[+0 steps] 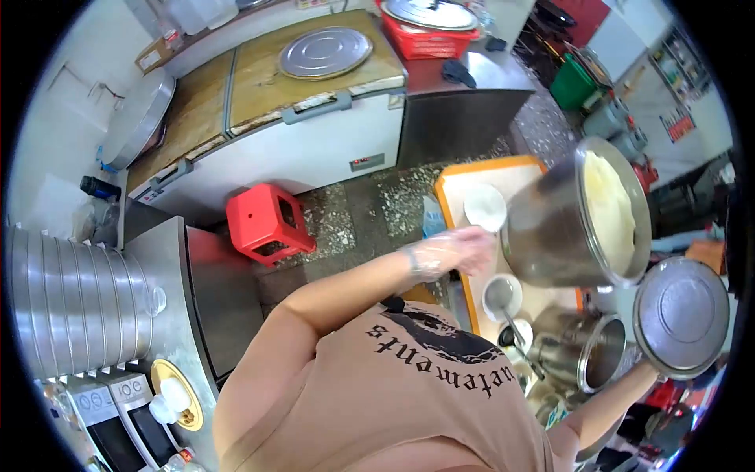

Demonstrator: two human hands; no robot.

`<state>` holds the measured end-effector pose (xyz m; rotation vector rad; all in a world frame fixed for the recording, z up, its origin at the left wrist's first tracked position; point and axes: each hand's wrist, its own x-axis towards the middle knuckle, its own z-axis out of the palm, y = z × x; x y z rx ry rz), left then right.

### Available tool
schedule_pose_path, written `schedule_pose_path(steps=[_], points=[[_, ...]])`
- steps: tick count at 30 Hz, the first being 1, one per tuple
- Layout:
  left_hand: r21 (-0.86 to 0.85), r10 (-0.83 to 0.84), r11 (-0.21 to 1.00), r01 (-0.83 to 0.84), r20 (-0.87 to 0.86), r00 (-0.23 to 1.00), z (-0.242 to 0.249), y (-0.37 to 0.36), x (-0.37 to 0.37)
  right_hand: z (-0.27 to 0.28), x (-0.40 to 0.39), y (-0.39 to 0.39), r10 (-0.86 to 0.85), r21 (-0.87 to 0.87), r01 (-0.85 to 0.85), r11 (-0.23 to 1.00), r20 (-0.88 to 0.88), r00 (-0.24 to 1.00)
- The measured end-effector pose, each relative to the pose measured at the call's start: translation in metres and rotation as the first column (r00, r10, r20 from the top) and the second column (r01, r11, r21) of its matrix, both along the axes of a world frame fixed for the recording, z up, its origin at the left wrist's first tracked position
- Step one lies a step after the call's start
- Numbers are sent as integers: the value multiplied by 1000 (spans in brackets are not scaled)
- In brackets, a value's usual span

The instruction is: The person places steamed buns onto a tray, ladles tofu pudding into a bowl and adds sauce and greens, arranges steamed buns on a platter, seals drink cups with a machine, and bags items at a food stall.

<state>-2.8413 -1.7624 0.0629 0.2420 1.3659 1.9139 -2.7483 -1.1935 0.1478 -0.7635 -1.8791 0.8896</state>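
My left hand (464, 250), in a clear plastic glove, reaches over the near edge of the orange-rimmed table (450, 182), beside a white bowl (484, 207); its fingers are smeared by motion. At the right, my right hand (646, 373) is mostly hidden behind a round metal lid (683, 316) that it holds up. A large steel pot (550, 224) stands between them, with a pale yellow mass (609, 211) inside. Near it are a white bowl with a ladle (502, 297) and a smaller steel pot (562, 344).
A red stool (266, 223) stands on the floor before a white chest freezer (314, 147). Another round lid (325, 53) lies on the freezer. At the left are stacked metal trays (75, 303) and a steel counter (161, 259). A red basket (429, 39) sits at the back.
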Motion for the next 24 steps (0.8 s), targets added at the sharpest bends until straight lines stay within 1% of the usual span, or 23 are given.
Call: schedule_pose_path(steps=[1, 3, 4, 6, 7, 8, 9, 10, 11, 12, 13, 14, 15, 16, 17, 18, 19, 20, 21, 22, 23, 24], points=[[2, 21, 1000, -21, 4, 1000, 0, 3, -23, -9, -37, -50, 105, -40, -106, 994, -22, 994], [160, 41, 986, -46, 35, 999, 0, 1, -63, -31, -116, -150, 350, -141, -351, 926, -34, 936], [161, 65, 985, -69, 34, 997, 2, -12, -83, -42, -152, -201, 474, -203, -472, 858, -40, 880], [343, 140, 912, -223, 251, 958, 8, -44, -113, -60, -218, -311, 695, -347, -663, 664, -42, 718], [383, 190, 882, -275, 245, 951, 12, -69, -125, -67, -246, -363, 778, -414, -721, 556, -45, 627], [436, 233, 843, -316, 233, 944, 8, -98, -135, -73, -273, -415, 847, -488, -755, 438, -59, 529], [434, 263, 829, -352, 251, 931, -9, -128, -147, -82, -299, -468, 898, -555, -767, 321, -79, 433], [374, 462, 746, -551, 304, 833, -11, -156, -146, -92, -324, -518, 937, -615, -761, 205, -102, 335], [306, 566, 672, -674, 375, 734, -3, -186, -150, -104, -349, -569, 960, -667, -738, 102, -128, 248], [289, 630, 588, -756, 422, 652, -20, -224, -151, -118, -370, -617, 973, -713, -701, 7, -156, 169], [280, 675, 582, -764, 357, 646, -39, -265, -150, -132, -387, -662, 979, -747, -662, -62, -176, 106], [260, 745, 455, -852, 413, 524, -36, -289, -156, -145, -402, -703, 979, -776, -621, -114, -192, 61], [186, 839, 339, -922, 385, 386, -52, -323, -162, -158, -413, -738, 978, -802, -579, -144, -204, 38], [198, 883, 305, -932, 307, 354, -67, -359, -173, -170, -422, -763, 979, -828, -541, -151, -203, 37], [84, 937, 219, -972, 260, 234, -80, -392, -188, -181, -427, -780, 979, -855, -497, -151, -200, 47], [-2, 943, 243, -970, 235, 236, -108, -443, -199, -190, -427, -792, 979, -882, -448, -143, -192, 66], [-168, 976, 180, -969, 153, 155, -127, -487, -216, -184, -421, -791, 978, -926, -351, -143, -186, 91], [-147, 993, 121, -982, 16, 119, -126, -496, -230, -203, -416, -795, 962, -931, -305, -202, -247, 118], [-96, 982, 180, -979, -39, 185, -156, -539, -248, -227, -422, -795, 941, -926, -268, -266, -309, 134], [-148, 979, 200, -968, -7, 204, -160, -558, -265, -240, -426, -784, 933, -931, -273, -240, -299, 200], [-159, 965, 260, -953, 1, 263, -176, -585, -279, -251, -423, -772, 922, -950, -244, -193, -261, 286], [-130, 973, 225, -966, 82, 216, -208, -618, -292, -257, -416, -760, 904, -967, -205, -154, -221, 367]])
